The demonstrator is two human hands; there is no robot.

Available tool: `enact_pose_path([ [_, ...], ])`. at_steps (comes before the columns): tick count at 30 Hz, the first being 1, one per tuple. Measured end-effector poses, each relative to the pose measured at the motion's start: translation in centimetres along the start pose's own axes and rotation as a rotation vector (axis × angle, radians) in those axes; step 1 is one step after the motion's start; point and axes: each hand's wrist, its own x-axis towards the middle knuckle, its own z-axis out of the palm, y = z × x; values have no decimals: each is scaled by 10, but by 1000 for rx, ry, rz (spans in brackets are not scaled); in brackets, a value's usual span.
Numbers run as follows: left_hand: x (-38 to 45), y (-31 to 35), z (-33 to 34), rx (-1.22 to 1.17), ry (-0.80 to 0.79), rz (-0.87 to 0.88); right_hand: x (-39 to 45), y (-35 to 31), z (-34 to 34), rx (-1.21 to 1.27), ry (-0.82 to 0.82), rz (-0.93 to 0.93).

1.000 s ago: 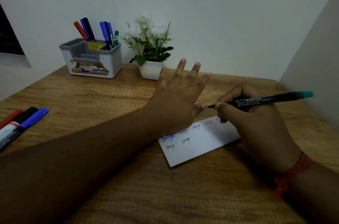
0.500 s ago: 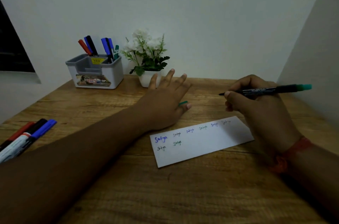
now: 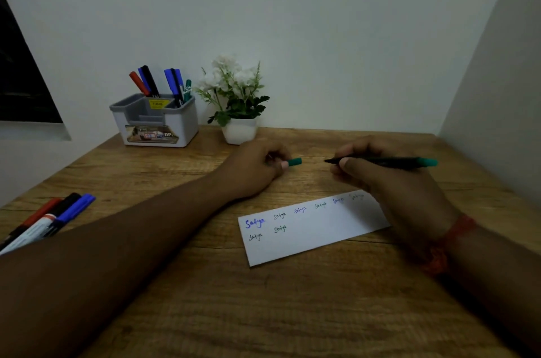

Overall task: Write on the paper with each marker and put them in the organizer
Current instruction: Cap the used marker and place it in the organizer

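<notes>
Right now, counts: 1 paper point(image 3: 316, 228) flat on the counter point(image 3: 263, 313), w/ 8 small written words, 6 in the top row, 2 below. Organizer point(image 3: 155, 120) at back left holds approx 6 markers point(image 3: 175, 85) upright: 1 red, 1 black, 1 green, rest blue; exact no. hard to tell as they overlap. 3 more markers point(image 3: 46, 220) lie side by side at the left edge: red, black, blue. 1 white-flowered plant point(image 3: 235, 100) stands just beside the organizer.

Right hand point(image 3: 389, 182) is closed round a green marker point(image 3: 389, 162), tip bare and pointing left, held level above the paper's far end, not touching it. Left hand point(image 3: 251, 170) is curled w/ fingers pinching the green cap point(image 3: 294, 162), resting on the counter beyond the paper. Cap and tip are near, apart.

Vs 0.5 s ago: left hand was spread flat w/ the cap under its fingers; now it's closed on the cap. Paper, organizer unchanged.
</notes>
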Motion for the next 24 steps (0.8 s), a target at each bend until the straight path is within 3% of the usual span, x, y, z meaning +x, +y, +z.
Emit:
enact_pose_path([
  [7,-6,18,6,-115,-2,225,0,-3,-1,34,-15,-21],
  [24,-8,20,9,-140,1,292,-2,-5,1,-46,-6,-23],
])
